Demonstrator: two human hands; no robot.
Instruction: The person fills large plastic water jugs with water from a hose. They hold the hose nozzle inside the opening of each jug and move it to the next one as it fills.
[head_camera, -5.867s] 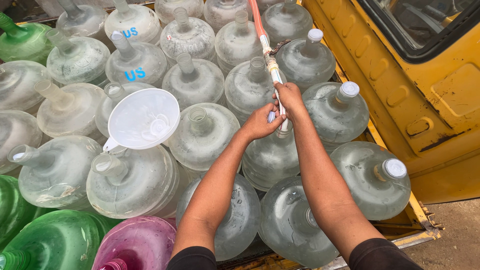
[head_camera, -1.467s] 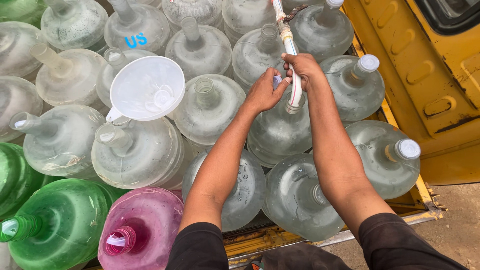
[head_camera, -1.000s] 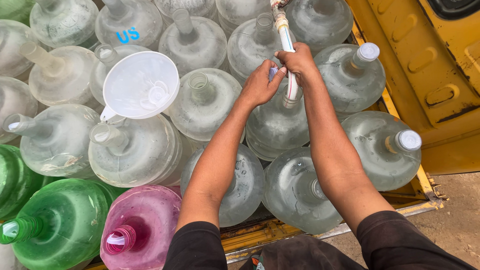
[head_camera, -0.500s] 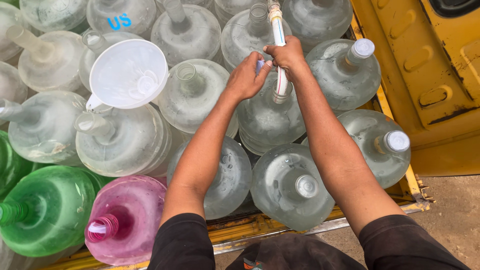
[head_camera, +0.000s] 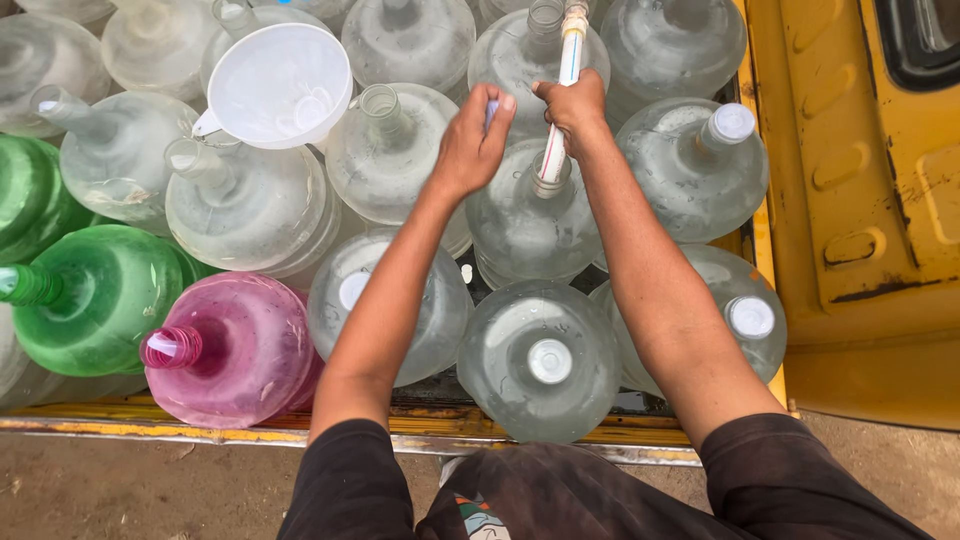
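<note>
two hands: both reach over a packed load of large water jugs, seen from above.
right hand (head_camera: 572, 103): fingers wrapped tight around a thin white hose (head_camera: 558, 110) with coloured stripes.
hose: its lower end sits in the open mouth of a clear jug (head_camera: 525, 215) at the centre of the load.
left hand (head_camera: 472, 140): fingers pinching a small pale blue cap (head_camera: 491, 108), just beside the hose.
funnel: a white funnel (head_camera: 278, 85) rests in the neck of a clear jug to the left.
coloured jugs: a pink jug (head_camera: 235, 350) and a green jug (head_camera: 95, 295) lie tilted at the near left.
truck bed: a yellow edge (head_camera: 150, 425) carries the jugs.
</note>
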